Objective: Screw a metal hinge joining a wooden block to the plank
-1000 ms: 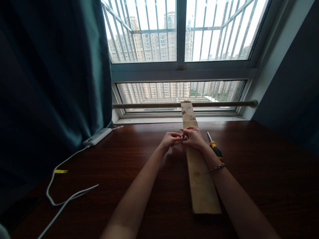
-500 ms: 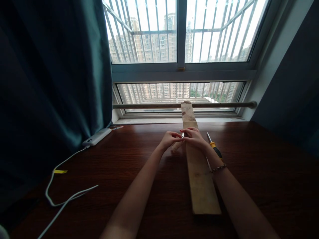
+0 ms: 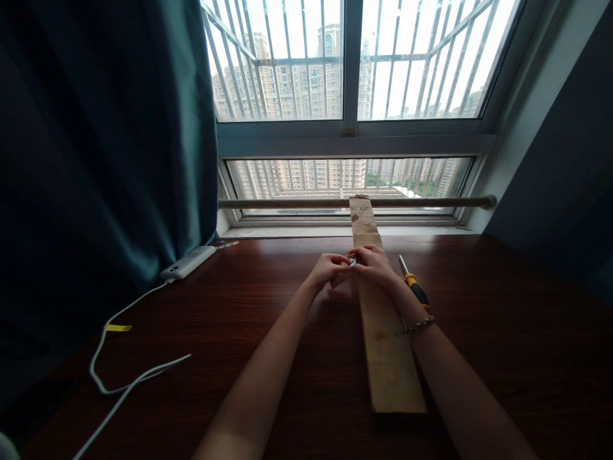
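Note:
A small shiny metal piece (image 3: 353, 260) with holes sits pinched between the fingertips of both hands; it is too small to name surely. My left hand (image 3: 327, 269) reaches it from the left, fingers closed. Over the wooden board (image 3: 389, 345), my right hand (image 3: 375, 266) grips the piece from the other side, its fingers bent. The board lies lengthwise beneath, its far end against the rail below the window. A screwdriver (image 3: 414, 285) with a yellow and black handle lies just right of the board, close to my right forearm.
The dark red wooden table (image 3: 287, 306) runs to the window sill. A white power strip (image 3: 188, 263) lies at the far left by the blue curtain (image 3: 191, 160). Its white cable (image 3: 111, 319) loops across the left side, past a yellow strip (image 3: 119, 328). A metal rail (image 3: 297, 204) crosses below the window.
The small metal piece has turned slightly between my fingertips. Both hands stay in nearly the same place, and the whole view has shifted a little.

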`<state>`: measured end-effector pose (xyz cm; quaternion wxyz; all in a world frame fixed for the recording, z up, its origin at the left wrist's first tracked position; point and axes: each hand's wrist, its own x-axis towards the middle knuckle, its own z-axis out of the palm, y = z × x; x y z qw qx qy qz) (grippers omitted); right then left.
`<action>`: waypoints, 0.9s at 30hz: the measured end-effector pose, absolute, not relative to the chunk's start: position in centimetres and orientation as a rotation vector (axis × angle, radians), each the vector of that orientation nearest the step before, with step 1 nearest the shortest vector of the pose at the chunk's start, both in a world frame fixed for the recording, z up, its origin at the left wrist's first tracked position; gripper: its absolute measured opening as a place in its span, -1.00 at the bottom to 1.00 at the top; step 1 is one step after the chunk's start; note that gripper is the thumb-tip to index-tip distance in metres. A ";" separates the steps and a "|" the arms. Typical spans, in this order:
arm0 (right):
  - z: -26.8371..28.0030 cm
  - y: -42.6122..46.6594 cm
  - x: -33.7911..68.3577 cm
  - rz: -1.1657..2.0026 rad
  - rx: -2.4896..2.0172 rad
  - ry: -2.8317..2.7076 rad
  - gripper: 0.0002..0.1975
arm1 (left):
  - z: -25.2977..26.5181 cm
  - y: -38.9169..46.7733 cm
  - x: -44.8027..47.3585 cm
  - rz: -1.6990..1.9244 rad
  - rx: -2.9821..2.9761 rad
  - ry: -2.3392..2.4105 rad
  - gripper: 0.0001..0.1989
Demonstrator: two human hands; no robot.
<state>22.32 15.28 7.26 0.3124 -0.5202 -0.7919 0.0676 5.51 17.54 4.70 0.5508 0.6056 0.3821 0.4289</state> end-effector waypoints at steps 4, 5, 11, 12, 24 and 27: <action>7.1 15.5 22.4 0.168 -1.364 -2.097 -0.66 | 5.0 17.5 5.5 1.019 1.426 0.909 -0.66; 7.0 15.5 22.4 0.161 -1.360 -2.096 -0.65 | 5.0 17.5 5.5 1.011 1.418 0.918 -0.67; 6.9 15.4 22.3 0.120 -1.314 -2.113 -0.70 | 4.5 17.6 5.4 0.982 1.388 0.928 -0.68; 6.9 15.4 22.2 0.114 -1.312 -2.112 -0.71 | 4.4 17.6 5.4 0.982 1.386 0.925 -0.67; 7.1 15.7 22.6 0.213 -1.332 -2.104 -0.60 | 4.9 17.5 4.5 0.914 1.536 0.963 -0.49; 7.2 15.4 22.7 0.206 -1.324 -2.127 -0.55 | 4.3 17.5 4.1 0.732 1.558 1.014 -0.36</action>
